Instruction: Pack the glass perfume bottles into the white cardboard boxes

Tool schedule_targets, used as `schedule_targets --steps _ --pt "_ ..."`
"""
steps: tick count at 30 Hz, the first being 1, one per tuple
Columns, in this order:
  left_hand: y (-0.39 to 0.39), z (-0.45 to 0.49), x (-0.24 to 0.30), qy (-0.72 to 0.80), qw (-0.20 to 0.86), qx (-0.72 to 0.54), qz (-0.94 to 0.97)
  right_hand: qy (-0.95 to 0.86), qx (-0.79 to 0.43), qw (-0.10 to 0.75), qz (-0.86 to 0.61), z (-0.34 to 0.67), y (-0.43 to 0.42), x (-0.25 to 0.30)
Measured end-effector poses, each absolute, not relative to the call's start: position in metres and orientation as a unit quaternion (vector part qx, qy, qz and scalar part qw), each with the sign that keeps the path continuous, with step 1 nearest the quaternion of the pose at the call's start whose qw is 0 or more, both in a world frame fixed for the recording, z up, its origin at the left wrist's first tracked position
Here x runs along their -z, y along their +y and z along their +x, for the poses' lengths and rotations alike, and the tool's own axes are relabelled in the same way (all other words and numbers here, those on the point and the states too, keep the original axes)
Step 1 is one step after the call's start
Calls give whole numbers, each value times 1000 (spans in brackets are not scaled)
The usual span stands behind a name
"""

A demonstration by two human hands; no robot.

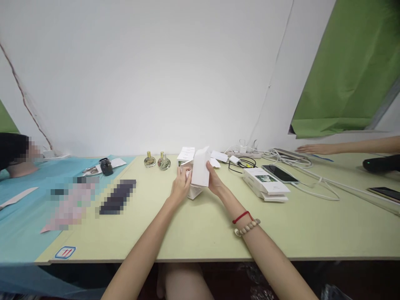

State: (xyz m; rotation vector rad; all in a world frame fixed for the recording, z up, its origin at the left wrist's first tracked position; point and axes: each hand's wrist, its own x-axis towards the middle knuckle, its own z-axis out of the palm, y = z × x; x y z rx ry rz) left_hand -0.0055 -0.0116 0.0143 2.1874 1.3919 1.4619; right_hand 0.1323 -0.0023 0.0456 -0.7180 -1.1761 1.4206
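Observation:
A white cardboard box (201, 168) is held over the middle of the table between my two hands. My left hand (181, 183) grips its left side, with the fingers bent round the lower edge. On the opposite side, my right hand (215, 179) has its thumb on the front face, and its other fingers are mostly hidden behind. The box is tilted, and a lower part of it shows beneath the front panel. Just behind stands another white box (186, 152). Several small glass bottles with gold necks (149, 161) stand to the left.
Flat white boxes (265, 183) are stacked at right beside a phone (279, 173) on a cable. White and black cables (245, 162) run along the wall. A blue cloth (18, 225) with a dark jar (106, 166) lies left. Another person's hand (315, 148) rests far right.

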Motion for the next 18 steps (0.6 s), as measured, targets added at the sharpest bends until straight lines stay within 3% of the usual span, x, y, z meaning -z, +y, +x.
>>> schedule_targets --steps 7,18 --pt "-5 -12 -16 472 58 -530 703 -425 -534 670 -291 141 7 -50" --pt "3 -10 -5 473 23 -495 729 -445 -525 676 -263 141 6 -51"
